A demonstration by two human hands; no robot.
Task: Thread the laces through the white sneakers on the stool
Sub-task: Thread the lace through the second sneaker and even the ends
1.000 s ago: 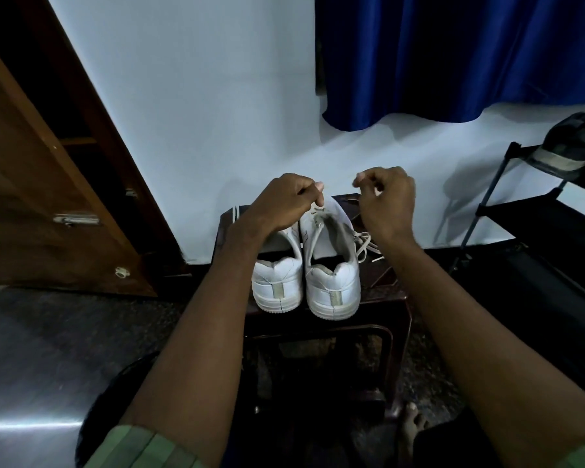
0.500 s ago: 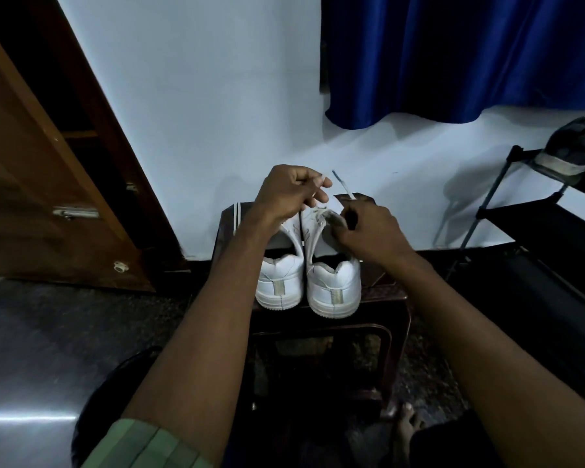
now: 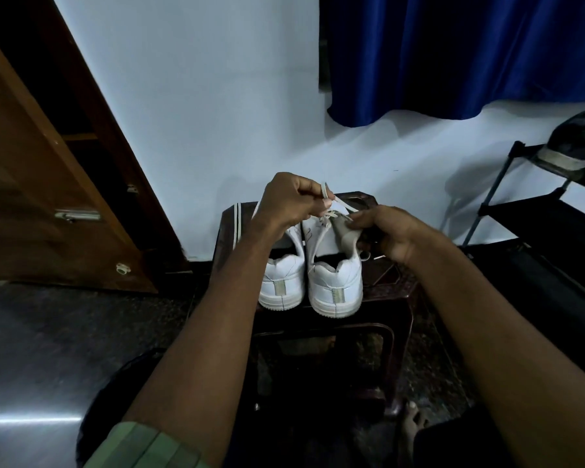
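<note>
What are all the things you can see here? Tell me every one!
sneakers: two, white, side by side on the stool, heels toward the camera
lace: one, white, at the right sneaker
stool: one, dark brown, against the wall
curtain: one, blue, upper right
door: one, brown wood, left
rack: one, black, right, with a dark shoe on top
left hand: pinches the lace
right hand: holds the right sneaker's tongue
</note>
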